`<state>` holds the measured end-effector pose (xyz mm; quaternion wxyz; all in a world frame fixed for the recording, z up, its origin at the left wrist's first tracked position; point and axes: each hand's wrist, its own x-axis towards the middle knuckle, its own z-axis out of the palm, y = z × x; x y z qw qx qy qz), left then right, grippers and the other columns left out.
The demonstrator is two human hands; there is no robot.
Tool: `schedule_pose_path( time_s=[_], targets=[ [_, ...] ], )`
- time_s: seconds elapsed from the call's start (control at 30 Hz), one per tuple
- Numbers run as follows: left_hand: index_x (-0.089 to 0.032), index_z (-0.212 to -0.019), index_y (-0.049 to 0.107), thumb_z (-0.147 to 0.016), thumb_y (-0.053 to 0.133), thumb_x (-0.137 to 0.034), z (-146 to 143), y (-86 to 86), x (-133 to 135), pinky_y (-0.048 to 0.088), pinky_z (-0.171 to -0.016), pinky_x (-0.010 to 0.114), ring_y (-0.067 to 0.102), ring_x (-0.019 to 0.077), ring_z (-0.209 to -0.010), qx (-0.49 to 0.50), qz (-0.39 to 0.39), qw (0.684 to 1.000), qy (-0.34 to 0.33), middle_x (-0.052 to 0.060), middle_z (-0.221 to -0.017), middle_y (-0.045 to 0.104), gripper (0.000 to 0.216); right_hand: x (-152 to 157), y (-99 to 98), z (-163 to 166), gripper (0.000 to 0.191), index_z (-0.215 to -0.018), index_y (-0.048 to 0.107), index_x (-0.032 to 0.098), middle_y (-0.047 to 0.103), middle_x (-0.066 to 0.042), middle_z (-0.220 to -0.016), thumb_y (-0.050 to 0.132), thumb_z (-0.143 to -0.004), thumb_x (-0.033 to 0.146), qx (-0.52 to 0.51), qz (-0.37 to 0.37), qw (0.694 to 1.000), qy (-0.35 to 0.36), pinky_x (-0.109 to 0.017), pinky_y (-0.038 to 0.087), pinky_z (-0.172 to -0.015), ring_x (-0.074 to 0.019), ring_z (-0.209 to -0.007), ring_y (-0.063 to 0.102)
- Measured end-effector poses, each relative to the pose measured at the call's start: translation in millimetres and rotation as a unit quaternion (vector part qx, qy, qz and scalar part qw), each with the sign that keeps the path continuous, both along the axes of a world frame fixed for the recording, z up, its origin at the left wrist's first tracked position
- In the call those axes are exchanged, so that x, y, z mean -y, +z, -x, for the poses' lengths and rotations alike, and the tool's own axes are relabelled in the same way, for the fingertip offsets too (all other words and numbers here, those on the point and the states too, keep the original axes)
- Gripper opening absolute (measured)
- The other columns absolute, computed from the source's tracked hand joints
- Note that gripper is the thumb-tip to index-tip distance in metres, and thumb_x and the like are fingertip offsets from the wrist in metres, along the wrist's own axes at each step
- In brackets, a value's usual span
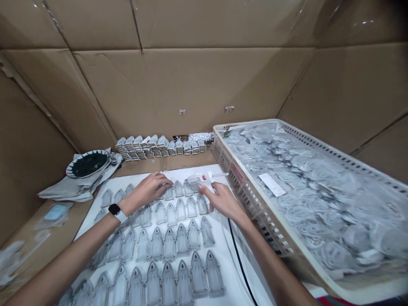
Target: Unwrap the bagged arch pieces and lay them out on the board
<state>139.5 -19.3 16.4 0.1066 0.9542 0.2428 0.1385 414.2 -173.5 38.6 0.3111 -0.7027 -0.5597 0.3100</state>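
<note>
My left hand [151,188], with a smartwatch [116,211] on the wrist, lies flat with fingers stretched over the top row of grey arch-shaped plastic pieces [173,243], which are laid out in rows on a white sheet [228,263]. My right hand [221,199] is closed around the handle of a white glue gun [203,178], whose nozzle points right above the top row. The gun's black cord [239,259] runs back along my right arm.
A white slotted crate [269,222] full of bagged grey parts stands at the right. Stacks of finished pieces [157,147] line the back cardboard wall. A dark dish [88,163] rests on folded cloth at the left, beside a blue packet [55,212].
</note>
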Motion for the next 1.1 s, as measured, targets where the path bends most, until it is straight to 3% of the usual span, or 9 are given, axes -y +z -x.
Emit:
schedule_pose_path(
  time_s=[0.33,0.53,0.67,0.77,0.87,1.1],
  targets=[
    [-0.025,-0.117,0.076,-0.108,0.049,-0.035,-5.3,3.4,8.9,0.048,-0.105,0.045,0.068,0.026,-0.108,-0.005,0.015,1.0,0.016,0.008,-0.114,0.078,0.031,6.4,8.3,2.1,0.046,-0.079,0.064,0.02,0.068,-0.005,-0.053,0.054,-0.103,0.058,-0.014,-0.008,1.0,-0.011,-0.029,0.048,-0.07,-0.0273,-0.074,0.076],
    [-0.024,-0.11,0.075,-0.109,0.048,-0.04,-7.2,4.1,8.3,0.049,-0.098,0.041,0.069,0.0253,-0.105,0.001,0.015,1.0,0.018,0.007,-0.11,0.078,0.031,6.2,8.5,1.5,0.046,-0.079,0.065,0.02,0.069,-0.004,-0.054,0.053,-0.103,0.057,-0.011,-0.004,1.0,-0.009,-0.028,0.049,-0.072,-0.0267,-0.074,0.076],
    [-0.021,-0.102,0.071,-0.11,0.045,-0.041,-4.4,7.8,4.8,0.047,-0.088,0.038,0.067,0.0253,-0.098,0.013,0.001,0.998,0.062,0.008,-0.103,0.075,0.034,5.4,6.7,1.0,0.046,-0.081,0.068,0.018,0.07,-0.005,-0.057,0.053,-0.103,0.057,-0.007,-0.009,1.0,-0.008,-0.028,0.051,-0.073,-0.0277,-0.076,0.076],
    [-0.022,-0.08,0.061,-0.106,0.046,-0.033,-2.0,10.1,3.7,0.041,-0.074,0.035,0.059,0.0221,-0.078,0.025,-0.004,0.996,0.087,0.005,-0.081,0.066,0.032,4.9,3.6,0.9,0.048,-0.086,0.072,0.018,0.068,-0.005,-0.055,0.051,-0.103,0.057,-0.007,-0.007,1.0,-0.004,-0.029,0.051,-0.072,-0.0278,-0.072,0.076],
    [-0.023,-0.065,0.044,-0.092,0.052,-0.019,0.3,9.3,2.8,0.032,-0.065,0.035,0.046,0.0188,-0.065,0.035,0.001,0.996,0.088,0.0,-0.065,0.05,0.028,5.2,1.3,1.4,0.051,-0.09,0.075,0.017,0.067,-0.004,-0.054,0.05,-0.103,0.061,-0.004,-0.006,1.0,0.0,-0.03,0.05,-0.068,-0.0271,-0.066,0.073],
    [-0.023,-0.065,0.024,-0.073,0.048,-0.008,7.4,3.5,-2.6,0.02,-0.061,0.037,0.031,0.0156,-0.058,0.054,0.014,0.994,0.096,-0.002,-0.061,0.034,0.029,9.7,9.7,6.0,0.056,-0.09,0.077,0.017,0.064,-0.003,-0.052,0.051,-0.098,0.066,-0.022,0.003,1.0,-0.001,-0.031,0.047,-0.06,-0.0246,-0.056,0.066]
  ],
)
